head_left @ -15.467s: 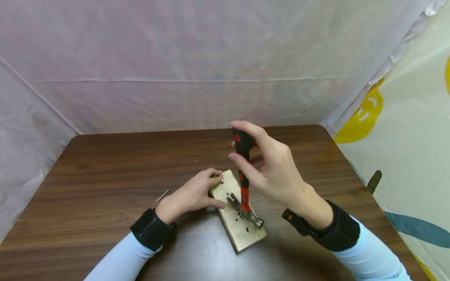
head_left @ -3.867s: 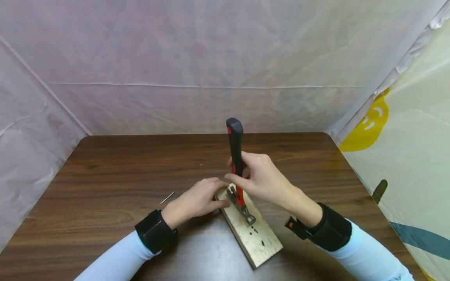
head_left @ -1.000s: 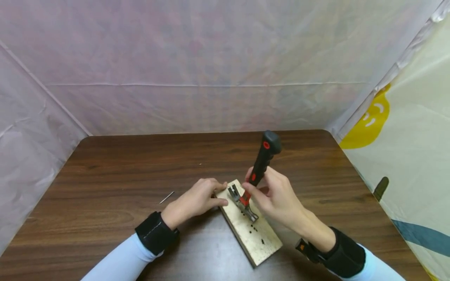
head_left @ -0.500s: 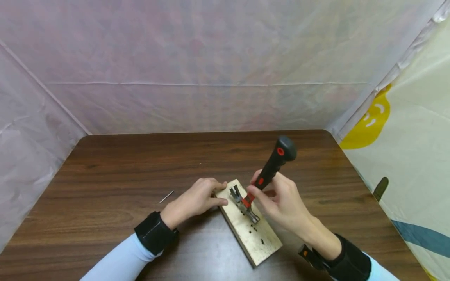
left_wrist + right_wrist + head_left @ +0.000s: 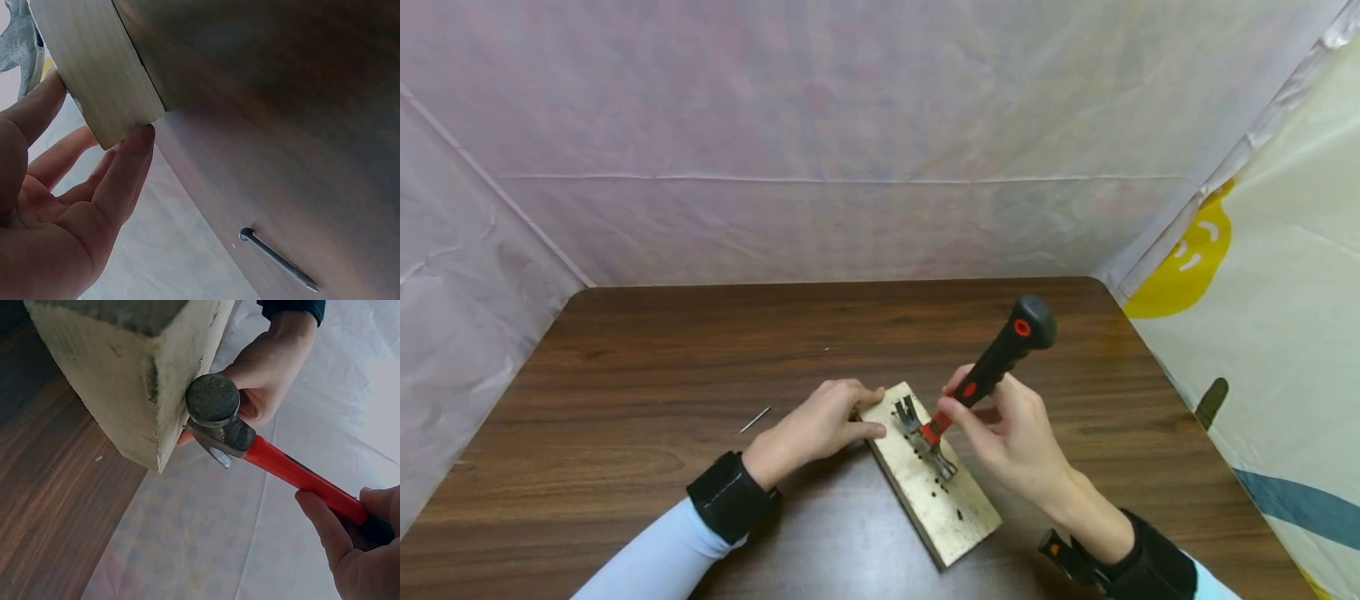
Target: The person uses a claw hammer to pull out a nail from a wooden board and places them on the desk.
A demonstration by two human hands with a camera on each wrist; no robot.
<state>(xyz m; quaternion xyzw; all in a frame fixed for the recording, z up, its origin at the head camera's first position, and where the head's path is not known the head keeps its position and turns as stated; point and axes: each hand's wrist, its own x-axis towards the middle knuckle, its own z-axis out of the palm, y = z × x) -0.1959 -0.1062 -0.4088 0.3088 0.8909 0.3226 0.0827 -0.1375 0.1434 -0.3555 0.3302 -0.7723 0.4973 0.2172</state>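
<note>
A claw hammer (image 5: 992, 367) with a black and red handle stands tilted right over a pale wooden block (image 5: 958, 533). Its steel head (image 5: 927, 442) lies along the block's top, claw toward the far end. My right hand (image 5: 1011, 442) pinches the handle at its lower part, fingertips near the red neck; the right wrist view shows the hammer's round face (image 5: 212, 400) close to the block. With thumb and fingers, my left hand (image 5: 820, 425) grips the block's far left corner. In the left wrist view the thumb is along one edge and a fingertip meets the end.
A loose nail (image 5: 755, 420) lies on the brown table (image 5: 625, 392), left of my left hand. Dark holes and marks dot the block's top. A tiny pale bit (image 5: 827, 348) sits farther back. Pale cloth walls (image 5: 850, 217) stand behind the table and at both sides.
From near upright a few seconds ago, the hammer handle has swung down to the right, my right hand moving with it. Earliest, that hand held the handle's end. My left hand keeps its grip.
</note>
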